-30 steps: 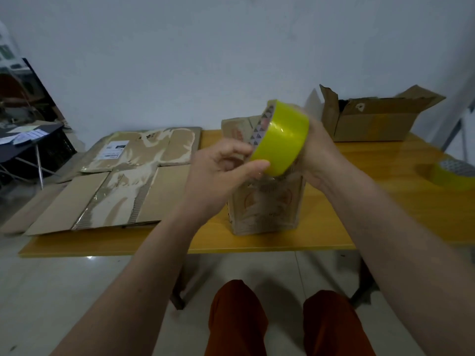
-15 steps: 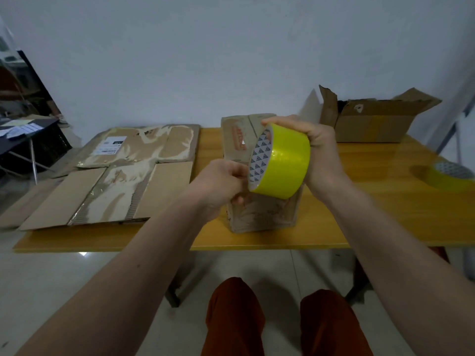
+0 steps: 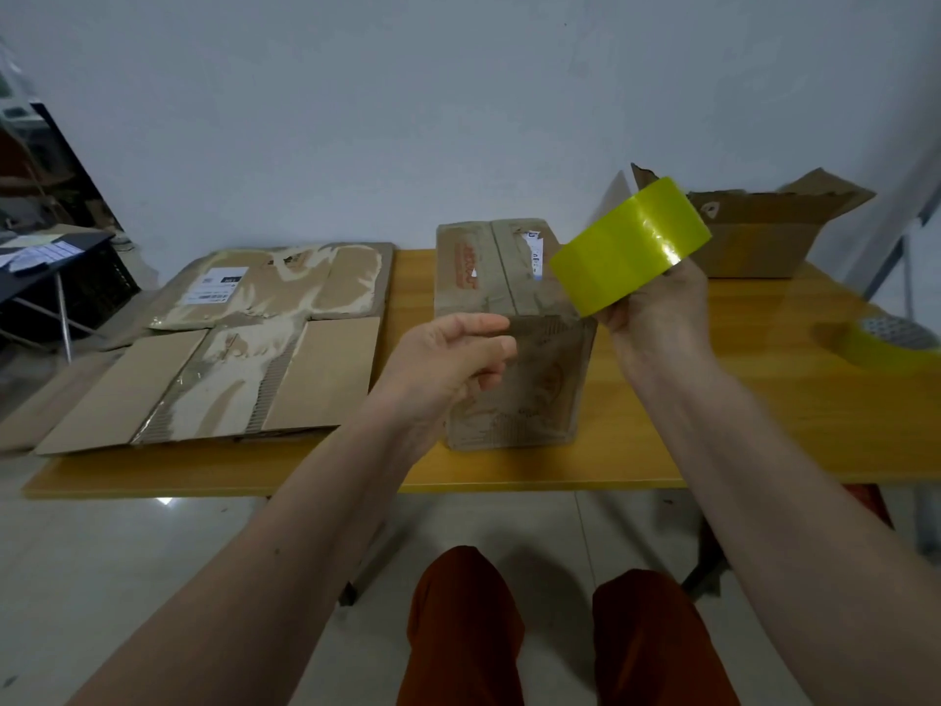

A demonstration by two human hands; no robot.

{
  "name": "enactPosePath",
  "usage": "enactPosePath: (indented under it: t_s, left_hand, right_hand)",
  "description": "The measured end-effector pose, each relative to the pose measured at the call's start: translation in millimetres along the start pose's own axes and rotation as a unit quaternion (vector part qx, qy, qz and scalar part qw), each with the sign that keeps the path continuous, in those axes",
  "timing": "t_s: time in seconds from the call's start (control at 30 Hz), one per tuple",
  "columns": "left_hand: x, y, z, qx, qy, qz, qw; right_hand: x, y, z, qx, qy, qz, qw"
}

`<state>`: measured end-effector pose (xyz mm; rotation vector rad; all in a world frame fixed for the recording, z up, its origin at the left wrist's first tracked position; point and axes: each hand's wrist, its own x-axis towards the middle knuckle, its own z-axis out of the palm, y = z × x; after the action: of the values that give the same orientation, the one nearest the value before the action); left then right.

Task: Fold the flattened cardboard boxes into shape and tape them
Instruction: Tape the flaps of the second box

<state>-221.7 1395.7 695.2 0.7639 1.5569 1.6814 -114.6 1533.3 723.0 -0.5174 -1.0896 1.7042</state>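
And there it goes: the hands have come apart, where half a second ago they were bunched together picking at the yellow tape roll in front of the folded box. The right hand now holds the roll up and off to the right, fingers curled under it, raised above the tabletop. The left hand has drawn back to the left with thumb and forefinger pinched tight, and a stretch of clear tape seems to run from that pinch toward the roll, darkening the box edge behind it, though the strip itself is hard to make out. So the free end looks found and peeled, and a length is being pulled out. The box stands upright in the middle of the tabletop, top flaps folded shut and the seam not yet taped. Flattened boxes wait on the left, an open box sits at the far right, and a second tape roll lies near the right edge. Laying this strip along the seam looks like the next call.
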Motion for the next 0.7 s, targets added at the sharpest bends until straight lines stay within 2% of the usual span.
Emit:
enactPosePath:
  t_s: [0.13, 0.33, 0.43, 0.6, 0.7]
  left_hand:
    - [-1, -4, 7, -0.027, -0.003, 0.004, 1.000]
    - [-10, -2, 28, -0.196, -0.023, 0.017, 0.980]
    - [-12, -2, 36, -0.235, 0.012, 0.025, 0.972]
    - [-11, -7, 34, -0.216, 0.088, 0.027, 0.972]
    - [-11, -10, 16, -0.168, 0.105, 0.039, 0.979]
  right_hand:
    - [-2, 10, 0, 0.012, -0.006, 0.026, 1.000]
    - [-3, 17, 1, -0.019, 0.008, 0.036, 0.999]
    - [-3, 22, -1, -0.058, 0.031, 0.022, 0.998]
    - [-9, 22, -2, -0.137, -0.002, -0.042, 0.990]
    - [-8, 17, -10, -0.282, 0.005, -0.130, 0.951]
